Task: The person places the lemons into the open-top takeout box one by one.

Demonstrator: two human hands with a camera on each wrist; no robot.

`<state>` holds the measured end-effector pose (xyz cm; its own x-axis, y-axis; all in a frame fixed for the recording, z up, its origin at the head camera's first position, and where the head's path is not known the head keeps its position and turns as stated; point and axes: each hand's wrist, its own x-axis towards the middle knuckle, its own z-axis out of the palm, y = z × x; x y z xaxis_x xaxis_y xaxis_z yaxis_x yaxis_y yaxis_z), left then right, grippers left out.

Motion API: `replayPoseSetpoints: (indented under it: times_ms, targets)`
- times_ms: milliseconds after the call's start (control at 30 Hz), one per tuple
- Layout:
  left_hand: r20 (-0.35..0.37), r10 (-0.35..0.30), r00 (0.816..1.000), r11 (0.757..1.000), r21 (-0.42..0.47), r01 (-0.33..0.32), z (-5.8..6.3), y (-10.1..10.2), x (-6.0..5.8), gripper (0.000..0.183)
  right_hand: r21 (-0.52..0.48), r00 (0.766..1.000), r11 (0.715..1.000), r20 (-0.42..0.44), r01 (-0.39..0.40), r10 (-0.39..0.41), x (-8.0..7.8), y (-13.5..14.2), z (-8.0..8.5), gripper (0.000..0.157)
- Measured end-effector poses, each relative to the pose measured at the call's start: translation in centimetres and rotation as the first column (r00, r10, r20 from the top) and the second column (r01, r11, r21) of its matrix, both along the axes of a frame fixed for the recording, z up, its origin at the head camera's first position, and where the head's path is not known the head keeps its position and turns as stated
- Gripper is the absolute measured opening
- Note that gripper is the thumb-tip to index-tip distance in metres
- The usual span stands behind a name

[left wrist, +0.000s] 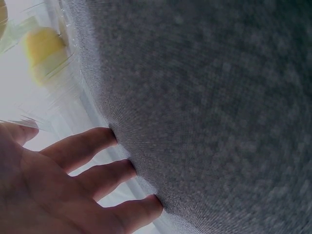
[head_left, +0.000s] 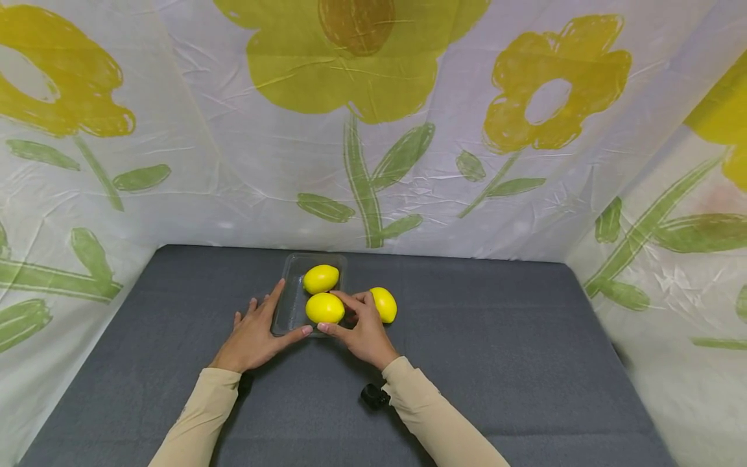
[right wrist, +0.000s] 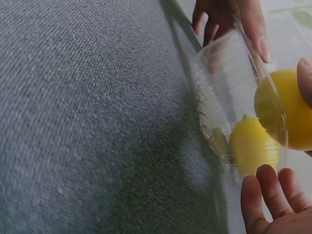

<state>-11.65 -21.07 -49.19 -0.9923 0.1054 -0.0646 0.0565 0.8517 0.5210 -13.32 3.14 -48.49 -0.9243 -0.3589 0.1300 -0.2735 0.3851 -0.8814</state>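
Pinching hand, head view: right hand point(head_left: 367, 334) is gripping the near lemon point(head_left: 325, 308) by thumb and fingers, over the tray point(head_left: 292, 312).
Spread hand, left wrist view: left hand point(left wrist: 53, 190) is splaying beside the tray.
Lemons, right wrist view: near lemon is sitting at the tray's rim; another lemon point(right wrist: 251, 148) is resting inside.

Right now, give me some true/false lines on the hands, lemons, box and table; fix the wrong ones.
1. The left hand is at the clear box. True.
2. The right hand holds the near lemon. True.
3. Both hands hold lemons. False: only the right does.
4. The far lemon is inside the box. True.
5. Every lemon is inside the box. False: the third lemon lies on the table, right of the box.
6. The table is white. False: it is dark grey.
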Motion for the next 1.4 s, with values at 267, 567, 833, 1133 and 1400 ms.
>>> replayPoseSetpoints:
  times_ms: [267, 567, 833, 1133, 1400]
  targets:
    - [-0.003, -0.002, 1.0, 1.0, 0.009, 0.002, -0.2, 0.0, 0.1, 0.113, 0.024, 1.0, 1.0, 0.011, -0.021, 0.02, -0.1, -0.4, -0.3, 0.065]
    - [-0.011, -0.008, 1.0, 1.0, -0.008, 0.008, 0.0, 0.1, 0.1, 0.113, 0.097, 0.998, 0.994, 0.03, -0.052, 0.05, -0.5, -0.7, -0.8, 0.061]
    - [-0.009, -0.009, 1.0, 1.0, -0.004, 0.009, 0.1, 0.1, 0.2, 0.111, 0.162, 0.997, 0.984, 0.039, -0.071, 0.066, -0.9, -0.8, -0.5, 0.062]
    - [0.006, -0.005, 1.0, 1.0, 0.008, 0.005, -0.2, -0.1, 0.1, 0.112, 0.207, 0.997, 0.976, 0.043, -0.067, 0.059, -0.4, -0.4, 0.4, 0.062]
    - [-0.003, -0.009, 1.0, 1.0, 0.014, 0.009, -0.2, 0.0, 0.0, 0.112, 0.194, 0.999, 0.98, 0.009, -0.043, 0.043, 0.1, 0.8, 1.8, 0.061]
